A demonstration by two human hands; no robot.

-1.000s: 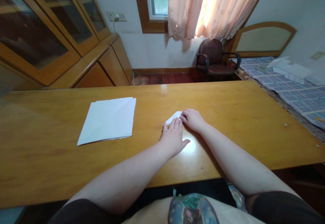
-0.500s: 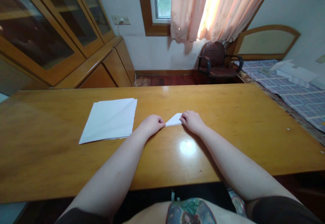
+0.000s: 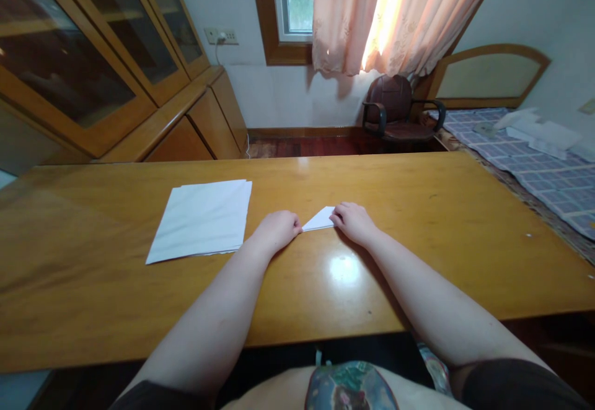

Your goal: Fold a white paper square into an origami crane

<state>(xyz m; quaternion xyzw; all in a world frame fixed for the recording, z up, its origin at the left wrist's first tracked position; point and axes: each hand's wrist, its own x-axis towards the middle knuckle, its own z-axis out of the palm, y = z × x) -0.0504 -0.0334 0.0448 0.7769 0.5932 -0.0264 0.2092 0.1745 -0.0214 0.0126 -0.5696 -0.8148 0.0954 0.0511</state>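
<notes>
A small piece of folded white paper [image 3: 320, 218] lies on the wooden table between my hands, its left end tapering to a point. My left hand [image 3: 279, 229] is closed, its thumb and fingertips pinching that pointed left tip. Curled over the right end of the folded paper is my right hand [image 3: 352, 219], fingers bent and gripping it. The paper's right part is hidden under those fingers. Left of my left hand lies a stack of white paper sheets [image 3: 202, 219], close to my left forearm.
The yellow-brown table [image 3: 409, 193] spans the view. Behind it stand a glass-door cabinet [image 3: 153, 125] on the left and a brown armchair [image 3: 393, 109]. A bed [image 3: 534, 156] with a checked cover and white items is at the right.
My left hand lay flat with fingers spread on the folded paper; it has moved left and now pinches the paper's left tip. The right hand stays at the right end.
</notes>
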